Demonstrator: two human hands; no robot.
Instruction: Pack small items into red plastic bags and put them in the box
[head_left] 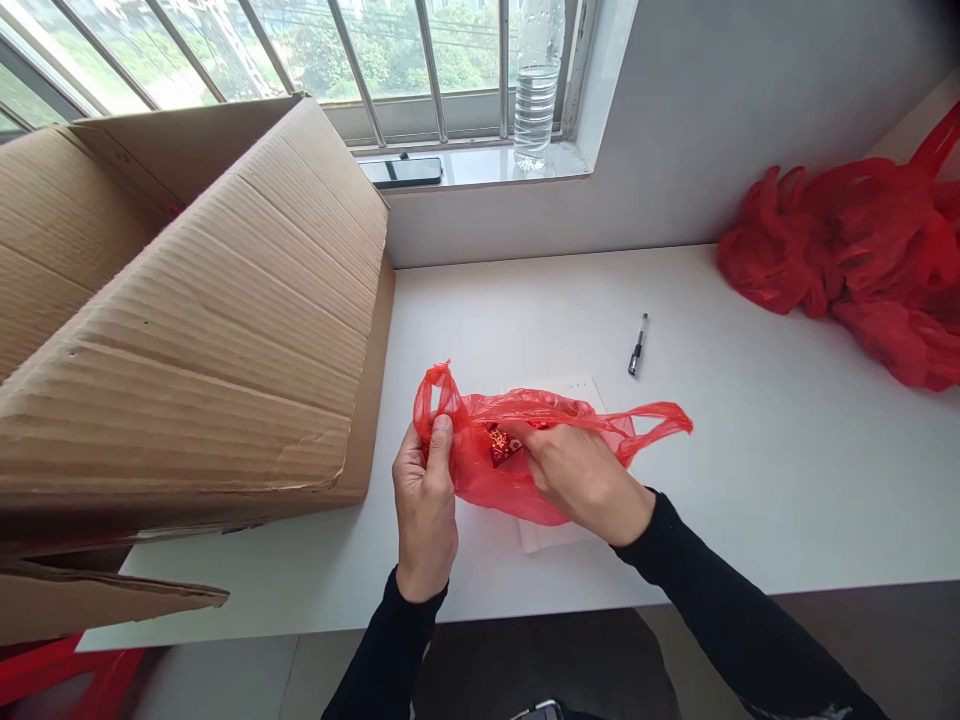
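A thin red plastic bag (487,475) lies on the white table (750,480), over a sheet of white paper (547,535). My left hand (425,500) pinches the bag's left handle loop between thumb and fingers. My right hand (581,475) has its fingers at the bag's mouth, touching a small dark red packet (501,445) with a printed pattern that shows through the plastic. The bag's other handle trails off to the right.
A big open cardboard box (187,300) lies on its side at the left. A black pen (637,345) rests past the bag. A heap of red plastic bags (855,260) fills the far right. On the windowsill stand a water bottle (536,90) and a phone (401,171).
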